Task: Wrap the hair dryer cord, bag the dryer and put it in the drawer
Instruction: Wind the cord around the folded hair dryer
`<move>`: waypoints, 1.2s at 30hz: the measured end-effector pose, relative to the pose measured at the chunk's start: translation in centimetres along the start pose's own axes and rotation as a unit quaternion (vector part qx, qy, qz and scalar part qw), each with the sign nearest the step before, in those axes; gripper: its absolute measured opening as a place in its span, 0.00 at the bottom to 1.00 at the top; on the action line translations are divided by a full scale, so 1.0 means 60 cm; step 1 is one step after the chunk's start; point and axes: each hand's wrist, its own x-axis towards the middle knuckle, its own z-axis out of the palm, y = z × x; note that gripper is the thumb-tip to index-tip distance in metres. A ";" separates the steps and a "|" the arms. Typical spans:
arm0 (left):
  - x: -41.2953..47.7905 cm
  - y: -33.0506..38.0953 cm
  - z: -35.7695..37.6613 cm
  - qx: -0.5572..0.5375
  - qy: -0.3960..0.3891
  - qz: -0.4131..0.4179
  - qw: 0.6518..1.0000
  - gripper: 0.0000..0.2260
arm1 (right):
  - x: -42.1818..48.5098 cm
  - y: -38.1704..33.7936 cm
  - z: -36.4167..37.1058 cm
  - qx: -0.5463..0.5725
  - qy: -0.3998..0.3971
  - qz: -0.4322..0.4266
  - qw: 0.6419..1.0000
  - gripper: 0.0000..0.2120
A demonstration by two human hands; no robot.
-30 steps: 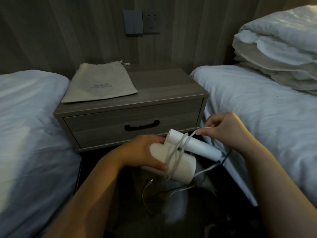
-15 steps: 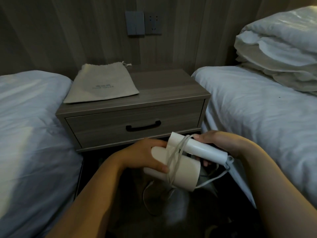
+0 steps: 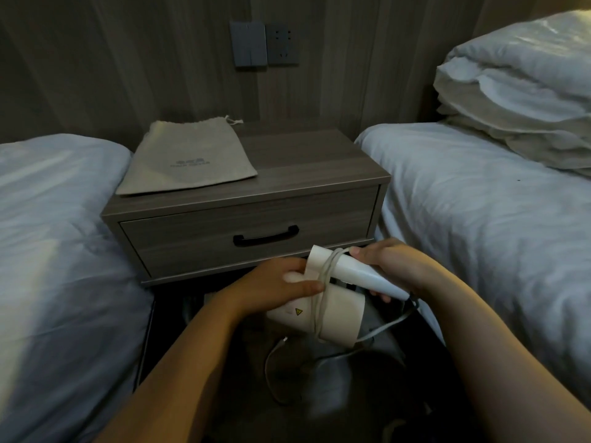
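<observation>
At the left of the frame, the bag [image 3: 188, 158] lay flat and empty on the left half of the nightstand [image 3: 303, 167], its mouth toward the wall. Below it the drawer [image 3: 192, 238] was closed, its dark handle [image 3: 266, 238] just above the hands.

In the lower middle of the frame, the left hand [image 3: 275, 287] gripped the hair dryer [image 3: 332, 311] by the rear of its barrel, thumb laid across the top and fingers curled underneath. The dryer was held in the air in front of the drawer, well below the bag. It was folded, so barrel and grip lay side by side, and the long axis ran from upper left to lower right. The cord [image 3: 323, 282] crossed that axis in several turns binding both parts together, just right of the left thumb.

The right hand [image 3: 393, 266] was curled round the dryer's grip, with one fingertip touching the cord where it passed over the top. Whether it also pinched the cord could not be told. A loose length of cord trailed from the grip's lower right end and hung down into the dark at the bottom of the frame, so the wrapping looked unfinished.

The next turn would probably have to pass under the barrel, and the right hand was nearer that slack. The left hand was nearer the bag.
</observation>
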 end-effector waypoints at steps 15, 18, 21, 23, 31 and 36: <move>0.008 -0.003 0.001 0.024 0.001 0.026 0.999 0.27 | -0.007 0.002 -0.008 0.025 0.041 0.026 0.999 0.22; 0.005 -0.009 -0.007 0.028 -0.016 0.054 0.998 0.41 | -0.006 0.004 -0.010 0.059 0.014 0.037 0.997 0.22; 0.003 -0.009 -0.012 0.033 -0.023 0.063 0.997 0.38 | -0.001 0.010 -0.019 0.093 -0.059 0.051 0.993 0.22; 0.003 -0.014 -0.015 0.029 -0.034 0.062 0.997 0.36 | -0.002 0.016 -0.027 0.124 -0.138 0.066 0.980 0.22; 0.007 -0.019 -0.004 -0.200 -0.021 0.087 0.976 0.30 | 0.025 0.029 -0.018 0.325 -0.141 0.036 0.934 0.15; 0.024 -0.018 0.018 -0.384 0.008 0.045 0.922 0.41 | 0.029 0.022 0.017 0.480 -0.135 -0.039 0.866 0.04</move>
